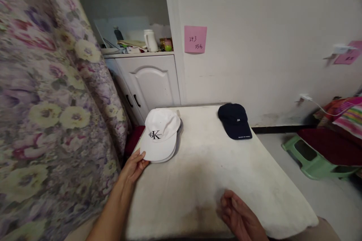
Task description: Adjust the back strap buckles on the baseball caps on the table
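Note:
My left hand pinches the brim of a white baseball cap at the table's left far side, thumb on top and fingers underneath. Black "CK" lettering marks the cap's front. A second white edge shows just below its brim; whether it belongs to another cap I cannot tell. Over the near right part of the table is my right hand, fingers loosely curled and slightly blurred, with nothing visible in it. A dark navy cap with small white lettering lies at the far right corner, brim toward me, apart from both hands.
A pale cloth covers the table. At left hangs a floral curtain; behind stands a white cabinet with a white jug on it. A green stool with a dark red top is on the floor at right.

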Demonstrator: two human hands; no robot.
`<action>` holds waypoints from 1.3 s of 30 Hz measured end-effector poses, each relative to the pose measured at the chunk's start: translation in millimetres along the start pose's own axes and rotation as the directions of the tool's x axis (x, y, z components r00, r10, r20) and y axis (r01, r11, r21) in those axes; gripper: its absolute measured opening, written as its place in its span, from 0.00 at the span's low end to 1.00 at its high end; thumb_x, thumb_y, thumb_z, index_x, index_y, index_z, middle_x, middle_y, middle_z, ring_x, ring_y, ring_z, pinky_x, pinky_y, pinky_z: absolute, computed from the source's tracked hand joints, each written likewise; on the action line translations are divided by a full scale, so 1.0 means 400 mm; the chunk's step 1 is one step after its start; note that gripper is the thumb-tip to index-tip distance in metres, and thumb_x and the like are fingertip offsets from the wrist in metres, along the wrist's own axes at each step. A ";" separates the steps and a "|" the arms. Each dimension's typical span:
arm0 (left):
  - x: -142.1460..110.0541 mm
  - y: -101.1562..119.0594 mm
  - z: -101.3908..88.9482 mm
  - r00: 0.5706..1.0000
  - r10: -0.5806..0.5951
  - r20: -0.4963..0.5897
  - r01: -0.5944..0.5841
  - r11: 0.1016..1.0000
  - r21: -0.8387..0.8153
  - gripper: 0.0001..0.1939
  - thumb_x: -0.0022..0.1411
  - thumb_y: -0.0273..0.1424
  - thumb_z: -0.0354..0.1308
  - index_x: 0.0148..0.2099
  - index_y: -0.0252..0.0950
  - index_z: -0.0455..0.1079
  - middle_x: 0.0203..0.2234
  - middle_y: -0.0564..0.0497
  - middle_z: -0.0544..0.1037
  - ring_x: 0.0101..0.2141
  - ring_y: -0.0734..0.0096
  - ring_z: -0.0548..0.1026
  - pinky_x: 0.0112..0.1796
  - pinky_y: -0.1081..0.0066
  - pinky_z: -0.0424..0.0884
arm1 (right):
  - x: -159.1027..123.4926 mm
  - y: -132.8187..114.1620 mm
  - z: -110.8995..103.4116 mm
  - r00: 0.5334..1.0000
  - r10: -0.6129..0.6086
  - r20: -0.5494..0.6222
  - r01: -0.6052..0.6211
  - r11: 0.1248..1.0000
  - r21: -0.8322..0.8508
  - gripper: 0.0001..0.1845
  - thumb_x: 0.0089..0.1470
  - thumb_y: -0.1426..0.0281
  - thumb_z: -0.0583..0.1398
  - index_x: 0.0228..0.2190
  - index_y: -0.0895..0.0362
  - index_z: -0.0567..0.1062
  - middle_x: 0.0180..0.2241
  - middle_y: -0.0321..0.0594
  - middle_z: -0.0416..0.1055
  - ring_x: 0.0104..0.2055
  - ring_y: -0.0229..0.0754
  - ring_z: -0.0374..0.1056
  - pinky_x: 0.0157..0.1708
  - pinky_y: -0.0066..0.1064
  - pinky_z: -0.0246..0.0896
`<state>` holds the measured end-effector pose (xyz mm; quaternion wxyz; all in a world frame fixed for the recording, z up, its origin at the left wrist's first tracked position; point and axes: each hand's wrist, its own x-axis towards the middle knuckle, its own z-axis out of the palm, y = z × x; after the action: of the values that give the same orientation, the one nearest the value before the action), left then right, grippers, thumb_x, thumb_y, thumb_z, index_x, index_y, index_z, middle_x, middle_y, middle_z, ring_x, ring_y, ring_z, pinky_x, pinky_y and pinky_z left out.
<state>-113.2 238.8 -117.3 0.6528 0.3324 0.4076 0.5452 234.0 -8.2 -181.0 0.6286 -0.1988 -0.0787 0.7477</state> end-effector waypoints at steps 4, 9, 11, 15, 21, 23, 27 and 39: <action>-0.003 -0.021 0.000 1.000 0.007 -0.027 -0.007 1.000 0.013 0.18 0.54 0.16 0.61 0.48 0.33 0.73 0.35 0.50 0.82 0.26 0.72 0.79 0.28 0.75 0.80 | 0.000 0.000 0.000 1.000 -0.010 -0.012 0.010 1.000 -0.001 0.13 0.50 0.70 0.71 0.38 0.58 0.79 0.33 0.38 0.77 0.30 0.33 0.69 0.33 0.26 0.66; -0.010 -0.034 0.005 0.993 0.048 -0.111 -0.040 0.997 0.070 0.17 0.55 0.18 0.62 0.48 0.33 0.72 0.33 0.50 0.81 0.24 0.74 0.78 0.25 0.76 0.78 | -0.001 -0.002 0.005 1.000 -0.002 -0.016 0.002 1.000 0.002 0.13 0.49 0.70 0.72 0.37 0.58 0.79 0.33 0.39 0.77 0.30 0.33 0.70 0.32 0.26 0.67; -0.016 -0.041 0.010 0.983 0.086 -0.164 -0.067 0.991 0.116 0.16 0.56 0.20 0.62 0.48 0.33 0.72 0.31 0.50 0.80 0.22 0.75 0.76 0.25 0.76 0.77 | -0.001 -0.001 0.005 1.000 -0.003 -0.018 0.003 1.000 0.004 0.13 0.48 0.70 0.72 0.37 0.58 0.79 0.33 0.39 0.77 0.30 0.33 0.70 0.32 0.26 0.67; -0.036 -0.060 0.028 0.916 0.254 -0.311 -0.168 0.946 0.276 0.21 0.59 0.28 0.61 0.55 0.36 0.69 0.38 0.48 0.77 0.29 0.72 0.77 0.31 0.72 0.78 | -0.001 0.000 0.004 1.000 -0.003 -0.016 0.003 1.000 -0.001 0.13 0.49 0.70 0.72 0.38 0.58 0.79 0.33 0.39 0.77 0.30 0.33 0.70 0.33 0.26 0.67; -0.053 -0.052 0.092 0.738 0.649 -0.187 -0.322 0.582 0.747 0.39 0.56 0.39 0.66 0.67 0.38 0.60 0.65 0.41 0.57 0.65 0.51 0.54 0.65 0.59 0.49 | -0.001 -0.001 0.012 1.000 0.013 -0.009 -0.013 1.000 -0.015 0.14 0.47 0.68 0.73 0.36 0.57 0.79 0.32 0.39 0.76 0.29 0.33 0.69 0.31 0.25 0.65; -0.036 -0.041 0.126 0.724 0.689 0.038 -0.321 0.288 0.902 0.43 0.58 0.42 0.63 0.70 0.31 0.53 0.67 0.34 0.52 0.67 0.47 0.48 0.66 0.55 0.43 | -0.001 -0.001 0.013 1.000 0.013 -0.009 -0.014 1.000 -0.017 0.14 0.47 0.68 0.73 0.36 0.57 0.79 0.32 0.39 0.76 0.29 0.33 0.69 0.31 0.25 0.64; 0.023 -0.025 0.196 0.769 0.629 0.112 -0.232 0.111 0.966 0.52 0.57 0.45 0.63 0.73 0.30 0.40 0.70 0.29 0.44 0.68 0.41 0.43 0.64 0.46 0.44 | -0.001 -0.001 0.009 1.000 0.013 0.002 -0.013 0.999 -0.037 0.13 0.48 0.67 0.72 0.36 0.58 0.79 0.32 0.39 0.76 0.29 0.33 0.68 0.31 0.26 0.64; 0.033 -0.022 0.235 0.848 0.529 0.010 -0.095 0.133 0.987 0.56 0.54 0.48 0.63 0.73 0.32 0.37 0.68 0.27 0.51 0.67 0.38 0.50 0.61 0.43 0.50 | -0.002 0.000 0.002 0.997 0.028 0.069 -0.026 0.999 -0.030 0.12 0.51 0.67 0.70 0.37 0.57 0.79 0.33 0.40 0.76 0.30 0.34 0.68 0.32 0.26 0.61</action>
<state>-24.1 251.1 -85.3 0.0837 0.6418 0.6810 0.3425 233.6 -8.8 -180.1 0.6123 -0.1826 -0.1086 0.7615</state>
